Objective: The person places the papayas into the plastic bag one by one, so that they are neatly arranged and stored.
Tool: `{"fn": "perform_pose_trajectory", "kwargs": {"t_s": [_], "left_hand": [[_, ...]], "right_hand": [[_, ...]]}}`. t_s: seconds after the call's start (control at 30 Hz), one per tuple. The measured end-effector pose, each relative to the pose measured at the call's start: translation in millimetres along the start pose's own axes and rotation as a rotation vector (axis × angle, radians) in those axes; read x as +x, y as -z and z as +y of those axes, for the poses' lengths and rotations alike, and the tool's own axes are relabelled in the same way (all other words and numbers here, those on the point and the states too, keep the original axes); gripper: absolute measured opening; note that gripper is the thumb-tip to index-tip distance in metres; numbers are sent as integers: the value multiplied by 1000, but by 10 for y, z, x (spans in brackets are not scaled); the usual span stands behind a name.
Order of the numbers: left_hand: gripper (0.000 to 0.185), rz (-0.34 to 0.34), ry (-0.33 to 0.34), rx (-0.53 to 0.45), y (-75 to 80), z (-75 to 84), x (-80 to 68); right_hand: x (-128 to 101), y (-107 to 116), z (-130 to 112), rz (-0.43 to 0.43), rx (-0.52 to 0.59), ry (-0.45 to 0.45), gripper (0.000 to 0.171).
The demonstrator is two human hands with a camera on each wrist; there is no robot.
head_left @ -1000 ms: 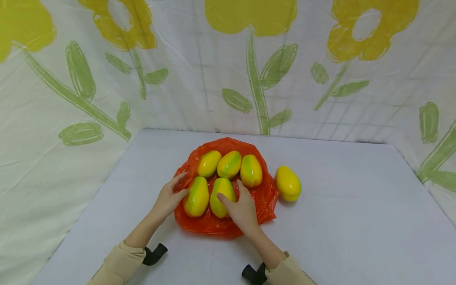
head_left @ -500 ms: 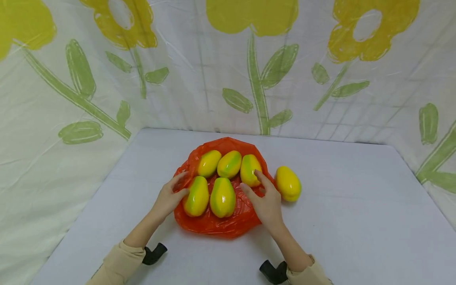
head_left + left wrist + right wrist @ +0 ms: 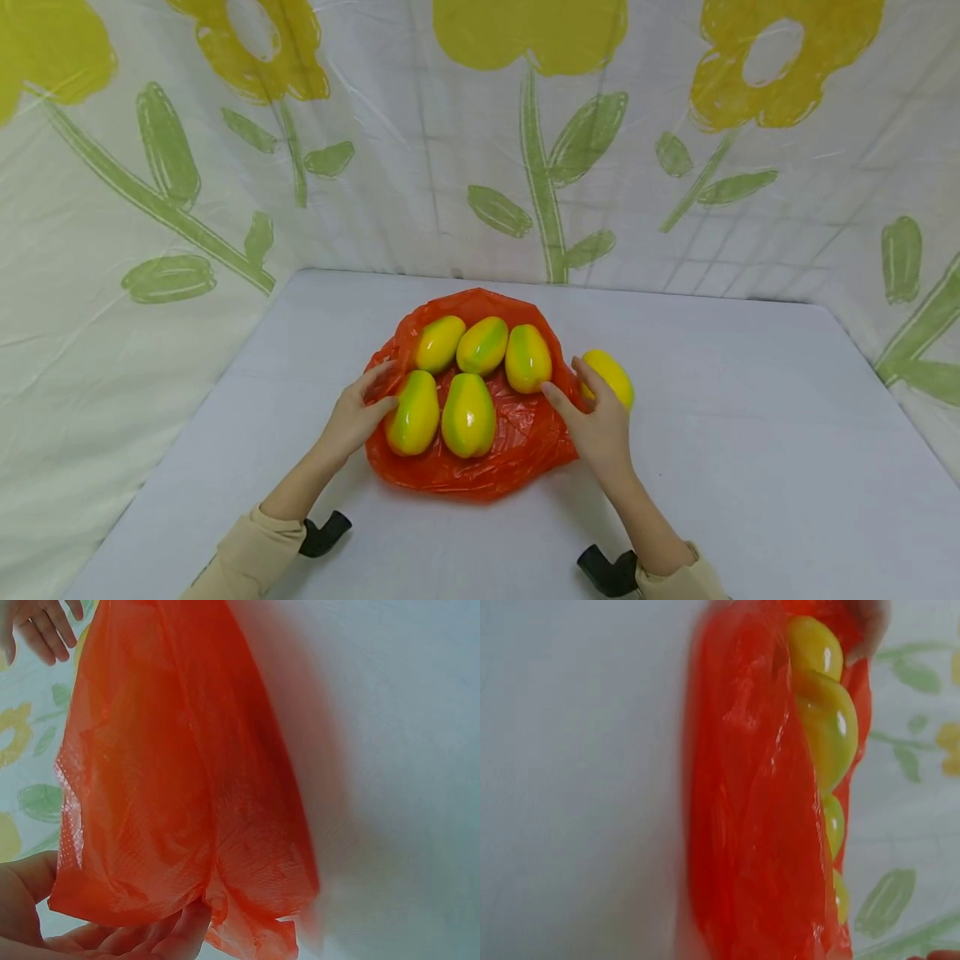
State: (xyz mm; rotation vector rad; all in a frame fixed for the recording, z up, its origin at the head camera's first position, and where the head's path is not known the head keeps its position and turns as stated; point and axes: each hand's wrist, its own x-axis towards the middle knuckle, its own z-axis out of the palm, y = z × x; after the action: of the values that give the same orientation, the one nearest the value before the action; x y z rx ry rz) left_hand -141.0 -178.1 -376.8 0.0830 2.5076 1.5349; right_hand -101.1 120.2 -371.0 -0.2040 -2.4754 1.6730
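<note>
Five yellow-green fruits lie on an orange plastic bag (image 3: 480, 467) spread flat on the table (image 3: 750, 467): three in a far row and two nearer the person. A sixth fruit (image 3: 613, 375) sits on the bare table just beside the bag's right edge, apart from the others.

Left hand (image 3: 354, 417): it rests at the bag's left edge beside the near-left fruit (image 3: 414, 414), forearm angled in from the lower left. The left wrist view shows its fingers (image 3: 176, 937) curled under a gathered fold of the orange plastic, so they are grasping the bag; judged, this pins that side of the sheet in place.

Right hand (image 3: 600, 425): it is reached forward over the bag's right edge, wrist low to the table, thumb toward the far-right fruit of the row (image 3: 528, 358) and fingers (image 3: 588, 375) laid against the near side of the sixth fruit. The fingers look relaxed and only lightly bent, not closed round the fruit; contact appears to be a touch. The right wrist view shows the bag and its fruits edge-on and blurred, and adds nothing on the fingers.

Both sleeves are beige, with a dark mount at each wrist
</note>
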Motion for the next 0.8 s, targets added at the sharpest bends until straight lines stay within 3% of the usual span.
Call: {"fn": "perform_pose_trajectory", "kwargs": {"t_s": [0.23, 0.57, 0.8], "left_hand": [[55, 1, 7, 3, 3, 5, 1], [55, 8, 3, 1, -7, 5, 4], [55, 11, -8, -12, -18, 11, -1]], "right_hand": [[23, 102, 62, 22, -88, -8, 68], [193, 302, 184, 6, -334, -3, 77], [315, 362, 284, -17, -357, -53, 82]]}}
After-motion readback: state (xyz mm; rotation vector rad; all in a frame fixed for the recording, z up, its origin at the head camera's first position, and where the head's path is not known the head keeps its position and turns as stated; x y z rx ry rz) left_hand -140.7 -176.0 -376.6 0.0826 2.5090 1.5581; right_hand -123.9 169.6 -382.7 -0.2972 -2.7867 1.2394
